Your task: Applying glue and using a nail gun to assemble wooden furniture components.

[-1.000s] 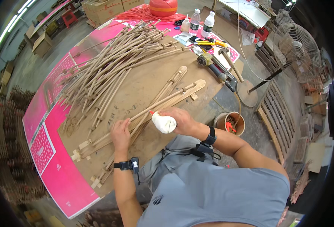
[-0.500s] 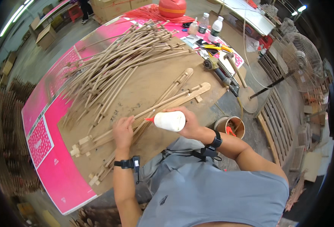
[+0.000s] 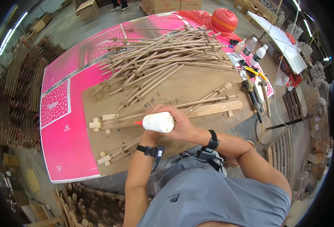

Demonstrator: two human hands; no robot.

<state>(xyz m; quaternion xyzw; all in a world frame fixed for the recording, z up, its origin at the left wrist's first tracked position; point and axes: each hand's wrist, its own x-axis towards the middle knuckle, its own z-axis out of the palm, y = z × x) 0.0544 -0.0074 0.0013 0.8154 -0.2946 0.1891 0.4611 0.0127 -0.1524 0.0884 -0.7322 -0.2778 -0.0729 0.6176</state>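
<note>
One white bottle (image 3: pixel 158 122), centre frame, is grasped by the right hand (image 3: pixel 183 126) and partly hides the left hand (image 3: pixel 153 109), whose grip cannot be determined. A wooden strip (image 3: pixel 215 108) beneath is partly obscured.

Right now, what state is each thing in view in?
White squeeze bottle: held, red tip pointing left
Right hand: closed around the bottle
Left hand: partly hidden behind bottle, grip unclear
Wooden rods: loose, heaped crisscross
Two clear plastic bottles: upright, capped
Power tool: lying down, not held
Standing fan: upright, running or not unclear
</note>
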